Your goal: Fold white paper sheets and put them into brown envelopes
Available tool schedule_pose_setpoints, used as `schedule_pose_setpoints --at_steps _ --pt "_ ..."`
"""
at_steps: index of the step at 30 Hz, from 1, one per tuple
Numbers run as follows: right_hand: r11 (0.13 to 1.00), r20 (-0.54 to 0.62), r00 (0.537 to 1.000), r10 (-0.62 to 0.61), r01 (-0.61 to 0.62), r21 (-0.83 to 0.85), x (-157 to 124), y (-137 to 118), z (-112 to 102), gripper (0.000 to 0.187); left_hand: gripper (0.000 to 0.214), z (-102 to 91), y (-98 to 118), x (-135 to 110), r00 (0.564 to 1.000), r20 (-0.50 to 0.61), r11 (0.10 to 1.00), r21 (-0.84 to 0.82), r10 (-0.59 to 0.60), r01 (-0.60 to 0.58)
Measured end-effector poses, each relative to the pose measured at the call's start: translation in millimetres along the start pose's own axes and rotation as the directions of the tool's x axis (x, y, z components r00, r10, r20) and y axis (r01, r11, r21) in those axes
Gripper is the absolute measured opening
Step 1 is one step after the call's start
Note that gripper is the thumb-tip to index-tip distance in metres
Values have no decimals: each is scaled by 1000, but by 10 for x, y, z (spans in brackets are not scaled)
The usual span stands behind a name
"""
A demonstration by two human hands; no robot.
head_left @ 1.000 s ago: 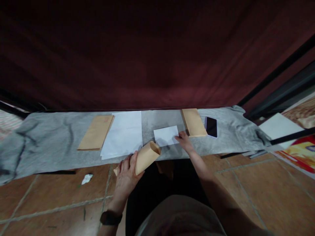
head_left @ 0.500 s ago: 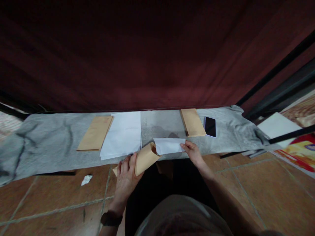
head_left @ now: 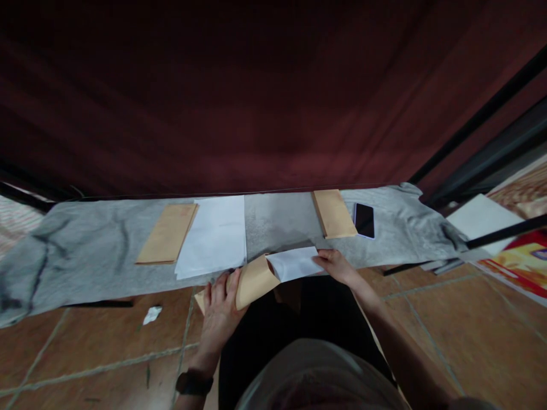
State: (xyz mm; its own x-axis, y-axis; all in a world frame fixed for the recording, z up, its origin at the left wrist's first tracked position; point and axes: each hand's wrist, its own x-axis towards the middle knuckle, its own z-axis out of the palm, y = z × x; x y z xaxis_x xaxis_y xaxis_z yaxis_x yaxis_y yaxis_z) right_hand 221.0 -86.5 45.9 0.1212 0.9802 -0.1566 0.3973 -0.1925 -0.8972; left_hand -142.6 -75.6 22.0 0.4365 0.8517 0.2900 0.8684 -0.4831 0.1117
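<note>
My left hand (head_left: 220, 310) grips a brown envelope (head_left: 252, 279), holding its mouth open toward the right, just off the near edge of the grey cloth (head_left: 85, 250). My right hand (head_left: 337, 265) pinches the right end of a folded white sheet (head_left: 294, 263). The sheet's left end sits at the envelope's open mouth. A black watch is on my left wrist.
On the grey cloth lie a brown envelope (head_left: 168, 233), a white paper stack (head_left: 216, 233), another brown envelope (head_left: 334, 213) and a black phone (head_left: 365, 220). A crumpled paper scrap (head_left: 151, 314) lies on the tiled floor. A dark red curtain hangs behind. Black bars stand at right.
My right hand picked the folded white sheet off the cloth and carried it toward me and left, up to the open mouth of the envelope. The left hand stayed nearly still.
</note>
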Motion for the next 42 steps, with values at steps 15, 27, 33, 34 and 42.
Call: schedule_pose_setpoints --at_steps 15,27,33,34,42 --pt "997 34 997 -64 65 -34 -117 -328 298 24 83 44 105 53 998 -26 998 -36 56 -57" --pt "959 -181 947 -264 238 -152 -291 -407 747 19 95 69 267 51 998 4 992 -112 66 -65" --pt "969 -92 971 -218 204 -139 -314 -409 829 22 95 93 280 39 995 -11 987 -129 98 -99" --pt "969 -86 974 -209 195 -149 -314 -404 844 23 95 94 287 40 995 -15 986 -131 101 -102" --pt "976 -82 989 -126 108 -191 -329 -411 852 20 93 113 316 55 994 -36 985 -137 103 -107"
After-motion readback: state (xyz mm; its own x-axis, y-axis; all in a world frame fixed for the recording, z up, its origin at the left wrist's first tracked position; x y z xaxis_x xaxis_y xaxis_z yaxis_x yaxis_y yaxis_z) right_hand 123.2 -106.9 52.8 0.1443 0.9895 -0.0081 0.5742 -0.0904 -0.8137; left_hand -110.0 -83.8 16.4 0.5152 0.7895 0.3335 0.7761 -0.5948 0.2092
